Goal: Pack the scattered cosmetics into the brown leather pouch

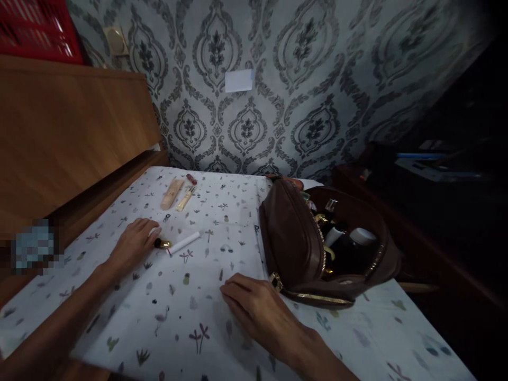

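My left hand (138, 236) rests low over the patterned white cover, fingers loosely bent. Its fingertips are beside a small black-and-gold cosmetic piece (162, 243); whether they touch it I cannot tell. Just right of that lies a slim white tube (184, 242). My right hand (252, 304) rests on the cover with fingers together and curled, nothing visible in them. Close to its right stands a brown makeup bag (291, 233), unzipped, with several cosmetics inside, among them a white-capped container (362, 236). Farther back lie a beige squeeze tube (172, 193), a slender pale-yellow tube (186, 199) and a small reddish item (191, 179).
The patterned cover (222, 211) spreads over the tabletop up to the wallpapered wall (246, 121). Wooden furniture (75, 111) borders the left, with a red plastic basket (39, 32) on top. Dark furniture (436, 254) stands beyond the right edge.
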A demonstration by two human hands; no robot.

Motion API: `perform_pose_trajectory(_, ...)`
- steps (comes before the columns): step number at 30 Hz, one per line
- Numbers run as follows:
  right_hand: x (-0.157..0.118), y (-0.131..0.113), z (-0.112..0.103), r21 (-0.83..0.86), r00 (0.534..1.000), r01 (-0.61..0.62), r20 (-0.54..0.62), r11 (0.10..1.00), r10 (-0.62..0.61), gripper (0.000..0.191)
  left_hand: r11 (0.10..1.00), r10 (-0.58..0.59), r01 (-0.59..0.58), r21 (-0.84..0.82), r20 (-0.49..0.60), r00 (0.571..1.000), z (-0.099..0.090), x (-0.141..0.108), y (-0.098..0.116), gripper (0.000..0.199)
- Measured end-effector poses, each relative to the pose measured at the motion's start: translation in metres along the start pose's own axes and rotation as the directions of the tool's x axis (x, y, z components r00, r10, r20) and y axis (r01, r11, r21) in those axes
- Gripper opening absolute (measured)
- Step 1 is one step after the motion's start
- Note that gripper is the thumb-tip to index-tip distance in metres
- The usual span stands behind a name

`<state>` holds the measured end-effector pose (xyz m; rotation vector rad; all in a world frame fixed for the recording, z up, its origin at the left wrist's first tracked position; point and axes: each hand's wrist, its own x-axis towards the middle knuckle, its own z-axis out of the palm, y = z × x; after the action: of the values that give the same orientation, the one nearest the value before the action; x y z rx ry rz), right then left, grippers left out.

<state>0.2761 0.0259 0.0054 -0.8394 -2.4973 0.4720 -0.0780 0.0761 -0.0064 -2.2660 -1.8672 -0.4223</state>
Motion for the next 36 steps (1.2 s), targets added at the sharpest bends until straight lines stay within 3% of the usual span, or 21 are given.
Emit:
perform_pose_trajectory(6,0.023,-0.006,0.014,0.026,0.994,0.03,0.106,0.999,-0.033,0.022,0.999,-0.035,0.04,-0.016,0.229,0.973,0.026,-0.027,-0.014,0.063)
perform_pose_trajectory(12,0.033,-0.007,0.028,0.065,0.989,0.009,0.148,0.998,-0.019,0.02,0.999,-0.047,0.052,-0.009,0.317,0.947,0.013,-0.038,-0.009,0.064)
perform_pose_trajectory(16,0.03,0.0,0.039,0.206,0.996,-0.055,0.08,0.977,0.039,0.02,1.0,-0.02,0.014,0.028,0.246,0.969,0.01,-0.034,0.005,0.059)
perform_pose_trajectory(20,0.027,0.007,0.047,0.34,0.987,-0.146,-0.017,0.929,0.161,0.021,0.985,0.149,-0.157,0.066,0.114,0.982,0.028,-0.027,0.032,0.053)
perform_pose_trajectory(24,0.024,0.011,0.05,0.426,0.968,-0.187,-0.073,0.885,0.24,0.02,0.951,0.29,-0.283,0.125,-0.036,0.956,0.046,-0.024,0.062,0.052)
perform_pose_trajectory(29,0.023,0.013,0.052,0.447,0.951,-0.189,-0.14,0.874,0.277,0.018,0.899,0.435,-0.427,0.092,-0.093,0.896,0.038,-0.03,0.085,0.04)
perform_pose_trajectory(32,0.023,0.012,0.051,0.442,0.946,-0.19,-0.155,0.877,0.284,0.019,0.892,0.452,-0.451,0.029,-0.094,0.887,0.031,-0.033,0.091,0.037)
perform_pose_trajectory(36,0.023,0.011,0.05,0.416,0.947,-0.186,-0.164,0.89,0.275,0.02,0.917,0.398,-0.399,0.018,-0.107,0.911,0.037,-0.037,0.096,0.038)
